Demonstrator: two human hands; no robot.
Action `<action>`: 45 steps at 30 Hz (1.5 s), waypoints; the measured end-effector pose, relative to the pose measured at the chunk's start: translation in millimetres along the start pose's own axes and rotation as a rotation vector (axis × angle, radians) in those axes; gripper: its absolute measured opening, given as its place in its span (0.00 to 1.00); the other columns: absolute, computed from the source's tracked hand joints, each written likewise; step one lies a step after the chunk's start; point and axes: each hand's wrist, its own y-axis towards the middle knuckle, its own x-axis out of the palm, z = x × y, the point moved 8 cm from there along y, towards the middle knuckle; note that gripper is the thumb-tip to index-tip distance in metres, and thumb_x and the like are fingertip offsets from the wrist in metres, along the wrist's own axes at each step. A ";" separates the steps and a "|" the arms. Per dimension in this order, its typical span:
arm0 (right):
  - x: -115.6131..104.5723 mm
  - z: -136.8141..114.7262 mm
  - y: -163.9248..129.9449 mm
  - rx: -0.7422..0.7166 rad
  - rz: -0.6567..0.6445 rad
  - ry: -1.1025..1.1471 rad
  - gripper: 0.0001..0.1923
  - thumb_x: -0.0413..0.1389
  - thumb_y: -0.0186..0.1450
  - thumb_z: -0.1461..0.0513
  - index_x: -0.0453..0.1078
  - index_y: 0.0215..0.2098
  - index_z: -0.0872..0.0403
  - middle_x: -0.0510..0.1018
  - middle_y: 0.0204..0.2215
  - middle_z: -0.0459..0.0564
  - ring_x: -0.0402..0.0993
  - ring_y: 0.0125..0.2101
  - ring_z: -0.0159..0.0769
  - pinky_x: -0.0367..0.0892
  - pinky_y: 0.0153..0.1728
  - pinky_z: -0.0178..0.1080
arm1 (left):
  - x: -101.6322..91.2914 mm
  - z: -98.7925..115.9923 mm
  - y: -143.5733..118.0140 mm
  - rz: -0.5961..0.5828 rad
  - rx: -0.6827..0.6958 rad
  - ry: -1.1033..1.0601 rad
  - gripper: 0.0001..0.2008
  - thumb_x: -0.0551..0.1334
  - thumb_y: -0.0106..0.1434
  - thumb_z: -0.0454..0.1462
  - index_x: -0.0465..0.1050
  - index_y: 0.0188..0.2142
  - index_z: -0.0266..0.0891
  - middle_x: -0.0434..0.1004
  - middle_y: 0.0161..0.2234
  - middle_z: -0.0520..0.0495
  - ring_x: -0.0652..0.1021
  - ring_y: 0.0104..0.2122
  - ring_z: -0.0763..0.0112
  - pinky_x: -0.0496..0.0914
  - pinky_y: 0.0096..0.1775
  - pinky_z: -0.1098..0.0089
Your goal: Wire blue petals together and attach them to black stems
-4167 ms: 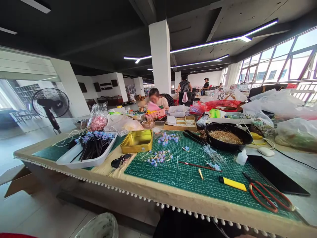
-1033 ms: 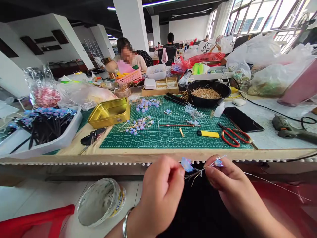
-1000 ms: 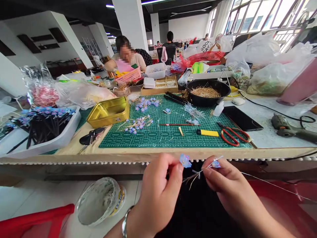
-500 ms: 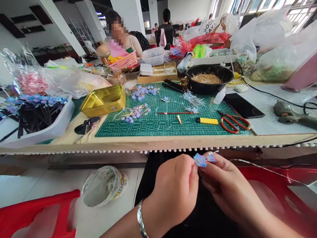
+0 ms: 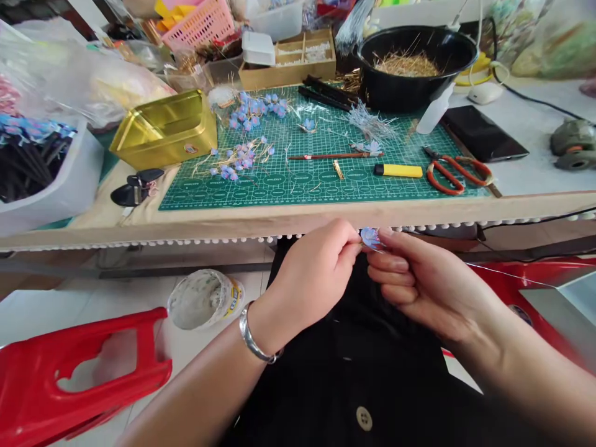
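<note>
In front of the table edge, above my lap, my left hand (image 5: 321, 267) pinches a small blue artificial flower (image 5: 370, 237) with pink marks between thumb and forefinger; its stem is hidden in the grip. My right hand (image 5: 414, 273) is closed at the flower's right side, thumb and forefinger at the petals, other fingers curled. A thin pale thread (image 5: 510, 274) comes from the right and passes behind this hand. What lies inside the right fingers is mostly covered.
On the green cutting mat (image 5: 279, 186) are blue flower sprigs (image 5: 239, 158), a yellow lighter (image 5: 398, 171), red-handled scissors (image 5: 454, 171) and a thin brush (image 5: 326, 156). Behind stand a gold tin (image 5: 165, 130) and a black basin (image 5: 414, 87). A bucket (image 5: 200, 301) and red stool (image 5: 84, 372) are below.
The view has tipped downward, showing more of my lap. Both hands stay together at the flower, which has turned; the small second bloom beside it is no longer distinct. My right fingers are more curled.
</note>
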 end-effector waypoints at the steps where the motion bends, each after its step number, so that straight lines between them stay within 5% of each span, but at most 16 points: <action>1: -0.2 0.9 0.6 0.007 0.004 0.003 0.11 0.59 0.62 0.61 0.65 0.24 0.56 0.51 0.17 0.36 0.36 0.16 0.22 0.38 0.11 0.23 | 0.2 -1.1 -0.3 0.002 0.000 0.009 0.06 0.57 0.66 0.31 0.67 0.32 0.40 0.72 0.28 0.54 0.71 0.28 0.72 0.62 0.31 0.70; 12: 0.9 0.3 5.0 0.024 0.041 -0.005 0.14 0.55 0.65 0.60 0.64 0.23 0.56 0.50 0.16 0.36 0.36 0.16 0.23 0.39 0.10 0.23 | 1.3 -11.3 -0.5 0.024 -0.053 -0.156 0.06 0.56 0.66 0.31 0.66 0.32 0.41 0.71 0.27 0.56 0.72 0.27 0.74 0.63 0.30 0.72; 26: 0.9 -1.5 7.8 -0.073 0.009 -0.034 0.14 0.61 0.61 0.61 0.63 0.23 0.55 0.54 0.16 0.38 0.40 0.17 0.22 0.39 0.12 0.25 | 4.4 -5.9 -0.1 0.063 0.042 0.070 0.08 0.54 0.65 0.31 0.64 0.29 0.41 0.66 0.23 0.55 0.67 0.24 0.73 0.59 0.28 0.70; 30: 2.4 -1.8 2.4 -0.123 -0.048 -0.079 0.14 0.62 0.62 0.55 0.69 0.25 0.56 0.54 0.18 0.38 0.40 0.17 0.23 0.39 0.13 0.26 | -3.0 -9.3 -1.6 0.106 0.004 -0.101 0.08 0.55 0.65 0.31 0.62 0.29 0.41 0.65 0.23 0.56 0.67 0.23 0.75 0.61 0.27 0.73; 34: -0.5 -8.8 -15.4 -0.402 -0.019 -0.660 0.10 0.57 0.65 0.55 0.76 0.36 0.51 0.63 0.19 0.42 0.55 0.18 0.26 0.50 0.16 0.29 | -13.9 -14.3 -3.5 0.152 -0.061 -0.226 0.07 0.56 0.65 0.32 0.62 0.29 0.42 0.64 0.22 0.57 0.67 0.21 0.76 0.62 0.24 0.74; 38: 31.4 -27.9 -55.1 -0.945 -0.041 -1.459 0.10 0.54 0.65 0.63 0.78 0.33 0.49 0.78 0.27 0.50 0.71 0.27 0.37 0.62 0.28 0.37 | -3.0 1.2 -7.2 0.058 0.092 0.192 0.06 0.55 0.62 0.30 0.64 0.29 0.40 0.68 0.22 0.54 0.69 0.22 0.72 0.59 0.25 0.71; 41: 50.2 -54.8 -63.7 -1.154 -0.028 -1.637 0.11 0.54 0.64 0.63 0.77 0.26 0.49 0.76 0.24 0.48 0.68 0.25 0.37 0.57 0.27 0.38 | 15.4 14.9 -15.7 -0.022 0.225 0.318 0.08 0.53 0.63 0.30 0.66 0.29 0.39 0.71 0.24 0.49 0.70 0.24 0.67 0.59 0.27 0.67; 43: 45.7 -75.4 -43.4 -0.999 -0.031 -1.478 0.08 0.57 0.61 0.63 0.77 0.26 0.50 0.75 0.24 0.46 0.66 0.26 0.34 0.56 0.26 0.35 | 19.5 23.9 -21.9 -0.031 0.294 0.294 0.09 0.52 0.64 0.30 0.66 0.29 0.39 0.71 0.25 0.48 0.70 0.26 0.67 0.60 0.28 0.66; 45: 34.4 -73.2 -12.8 -0.671 -0.155 -1.218 0.05 0.59 0.59 0.62 0.77 0.26 0.51 0.72 0.23 0.43 0.64 0.24 0.30 0.53 0.23 0.32 | 8.0 29.8 -25.4 0.060 0.319 0.234 0.09 0.52 0.65 0.30 0.66 0.30 0.40 0.72 0.26 0.49 0.71 0.26 0.68 0.62 0.30 0.66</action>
